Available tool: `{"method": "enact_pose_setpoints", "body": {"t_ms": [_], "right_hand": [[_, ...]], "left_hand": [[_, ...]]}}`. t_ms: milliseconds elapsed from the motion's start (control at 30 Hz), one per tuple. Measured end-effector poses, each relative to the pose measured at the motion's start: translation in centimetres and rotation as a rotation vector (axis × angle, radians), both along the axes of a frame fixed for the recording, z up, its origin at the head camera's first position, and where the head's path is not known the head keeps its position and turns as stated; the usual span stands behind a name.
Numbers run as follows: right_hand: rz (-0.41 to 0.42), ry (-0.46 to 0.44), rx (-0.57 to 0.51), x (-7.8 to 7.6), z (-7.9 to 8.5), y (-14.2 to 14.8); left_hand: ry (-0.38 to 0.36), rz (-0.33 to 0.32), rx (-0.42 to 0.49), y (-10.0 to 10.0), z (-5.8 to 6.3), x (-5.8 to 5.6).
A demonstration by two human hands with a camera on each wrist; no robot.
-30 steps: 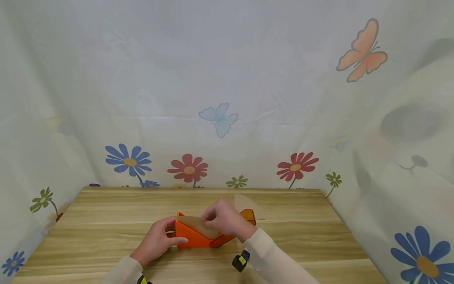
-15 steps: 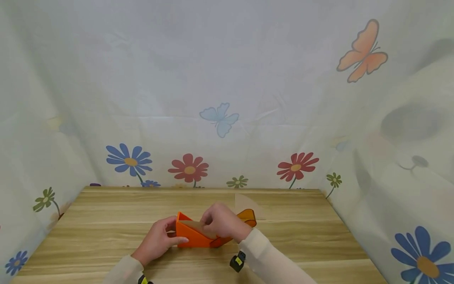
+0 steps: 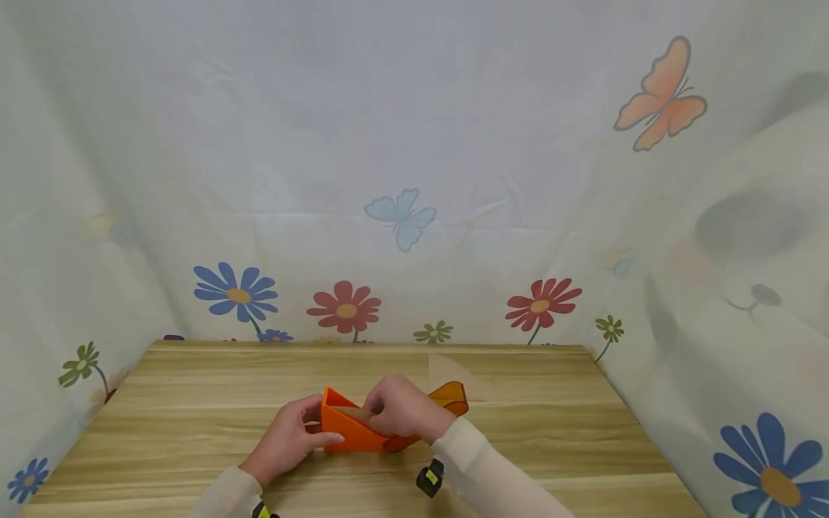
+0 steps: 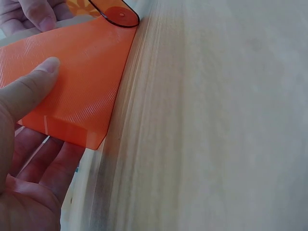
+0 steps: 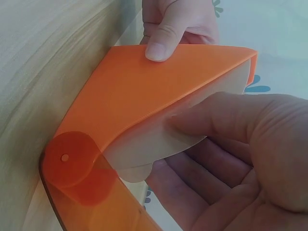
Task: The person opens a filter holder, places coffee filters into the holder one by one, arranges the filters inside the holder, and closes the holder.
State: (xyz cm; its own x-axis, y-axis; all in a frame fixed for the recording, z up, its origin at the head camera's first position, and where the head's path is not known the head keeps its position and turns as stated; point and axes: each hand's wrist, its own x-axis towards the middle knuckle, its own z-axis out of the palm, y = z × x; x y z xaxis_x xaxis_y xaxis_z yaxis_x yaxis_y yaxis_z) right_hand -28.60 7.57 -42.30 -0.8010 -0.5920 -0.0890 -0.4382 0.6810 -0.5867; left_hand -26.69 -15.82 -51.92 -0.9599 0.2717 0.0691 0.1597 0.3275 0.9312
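Observation:
An orange coffee filter holder, wedge-shaped, stands on the table with its translucent amber lid swung out to the right. My left hand grips its left end, the thumb flat on the front wall and the other fingers behind and beneath. Inside the holder's slot lies a brown paper coffee filter, whose rounded edge sticks out. My right hand pinches that filter between thumb and fingers, over the slot. Part of the lid's hinge end is hidden behind the right hand in the head view.
Another brown paper filter lies flat on the wooden table, behind the lid. A white curtain printed with flowers and butterflies hangs around the back and sides of the table.
The filter has sunk lower into the holder, and more of the holder's inside shows. My right hand has moved slightly left and down with it. My left hand has stayed put.

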Motion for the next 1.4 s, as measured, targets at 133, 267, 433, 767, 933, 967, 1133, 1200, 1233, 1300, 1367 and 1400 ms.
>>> {"method": "enact_pose_setpoints", "body": {"t_ms": [133,267,433,767,933,967,1133,1200,1233,1300,1367,1400], "right_hand": [[-0.008,-0.011,0.021,0.0,-0.1,-0.1],[-0.006,-0.009,0.032,0.1,-0.1,-0.2],[0.000,0.003,0.040,0.0,-0.2,-0.2],[-0.001,-0.035,0.031,0.1,0.3,-0.1],[-0.012,-0.083,-0.009,0.0,0.9,0.2],[-0.012,-0.085,-0.015,0.0,1.0,0.3],[-0.028,-0.092,-0.023,-0.1,1.6,0.7],[-0.039,-0.092,-0.026,-0.1,1.8,0.9],[-0.042,-0.086,-0.026,-0.2,1.8,1.0],[-0.047,-0.070,-0.019,-0.2,2.1,1.2],[-0.048,-0.054,-0.016,-0.2,2.3,1.5],[-0.046,-0.046,-0.012,-0.3,2.5,1.6]], "left_hand": [[-0.005,0.003,0.001,0.1,0.1,0.0],[0.000,0.004,-0.002,0.1,0.1,0.1],[0.002,0.005,-0.006,0.2,0.0,0.1],[-0.004,0.009,-0.009,0.2,0.1,0.1],[-0.010,0.006,-0.001,0.1,0.0,0.0],[-0.011,0.005,0.003,0.1,0.0,-0.1],[-0.004,0.002,0.013,0.0,0.0,0.0],[-0.002,0.006,0.009,0.0,0.0,0.0],[-0.001,0.007,0.008,0.0,0.0,0.0],[-0.002,0.009,0.007,0.0,0.0,0.0],[-0.002,0.011,0.011,0.0,0.0,0.0],[0.002,0.011,0.012,0.0,0.0,0.0]]}}
